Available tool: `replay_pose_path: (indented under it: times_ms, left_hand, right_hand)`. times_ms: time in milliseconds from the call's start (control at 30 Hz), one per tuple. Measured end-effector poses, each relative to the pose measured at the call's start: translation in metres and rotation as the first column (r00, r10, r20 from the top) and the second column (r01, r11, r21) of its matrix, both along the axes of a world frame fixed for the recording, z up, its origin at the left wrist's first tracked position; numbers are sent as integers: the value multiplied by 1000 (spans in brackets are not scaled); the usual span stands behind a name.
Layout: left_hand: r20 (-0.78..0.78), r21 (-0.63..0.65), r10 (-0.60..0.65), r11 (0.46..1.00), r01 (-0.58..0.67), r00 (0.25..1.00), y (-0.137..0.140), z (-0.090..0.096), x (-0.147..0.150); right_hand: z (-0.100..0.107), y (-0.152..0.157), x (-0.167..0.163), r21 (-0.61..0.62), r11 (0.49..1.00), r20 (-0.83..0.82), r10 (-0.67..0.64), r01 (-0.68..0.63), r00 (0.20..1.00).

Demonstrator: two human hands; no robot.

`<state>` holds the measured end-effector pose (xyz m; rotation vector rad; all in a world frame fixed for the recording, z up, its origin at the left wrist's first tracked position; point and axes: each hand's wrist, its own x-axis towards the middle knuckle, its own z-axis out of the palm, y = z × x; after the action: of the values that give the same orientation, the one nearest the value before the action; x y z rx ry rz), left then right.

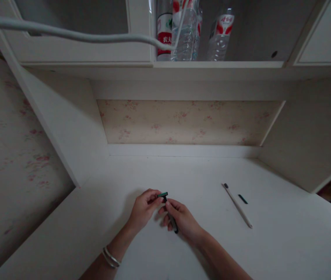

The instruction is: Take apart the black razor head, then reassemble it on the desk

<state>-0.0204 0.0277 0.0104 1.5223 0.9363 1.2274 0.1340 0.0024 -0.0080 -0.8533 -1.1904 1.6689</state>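
Note:
A razor (173,222) with a dark handle and a green-and-black head is held between both hands, low over the white desk. My right hand (185,221) is closed around its handle, with the handle's lower end sticking out below the fingers. The thumb and fingers of my left hand (145,206) pinch the razor's head at its left end. To the right lies a slim white stick with a dark end (238,206), shaped like a toothbrush. Beside it rests a small flat dark green strip (243,199).
The white desk (171,171) is closed in by side panels and a low back ledge. Overhead, a shelf holds several plastic bottles (184,42), with cabinet doors on either side. A white cable or arm (81,37) crosses the upper left.

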Motion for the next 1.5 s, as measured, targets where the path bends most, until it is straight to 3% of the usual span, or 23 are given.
replay_pose_path:
  times_ms: [133,300,500,567,633,700,967,1100,1267,1500]
  left_hand:
    - [20,-2,-17,1000,17,1000,0,0,0]
    - [12,4,-2,1000,2,1000,1,-4,1]
    - [-44,-74,10,997,-13,999,3,-9,0]
    - [-69,-92,17,995,-23,998,4,-11,0]
    - [-88,-98,9,995,-18,996,5,-14,0]
    - [-108,-103,-19,995,7,994,6,-18,1]
    - [-187,-175,-131,980,98,974,5,-30,6]
    - [-258,-204,-178,971,127,950,3,-28,8]
    - [-304,-207,-195,969,135,933,2,-28,7]
    - [-314,-223,-217,963,151,924,4,-34,8]
  right_hand:
    - [3,-1,5,107,994,113,-13,1,994]
    - [-1,1,12,325,942,287,-185,87,940]
    - [-4,14,25,380,892,345,-383,246,857]
    - [1,20,37,443,826,371,-522,348,768]
    - [5,25,55,508,751,435,-646,422,627]
    - [7,29,74,542,712,529,-701,446,478]
    - [3,21,151,643,695,740,-671,322,-32]
    - [2,14,176,576,738,818,-523,351,-241]
    - [1,14,185,480,789,872,-382,383,-306]
    - [-2,17,187,487,792,862,-367,367,-350]
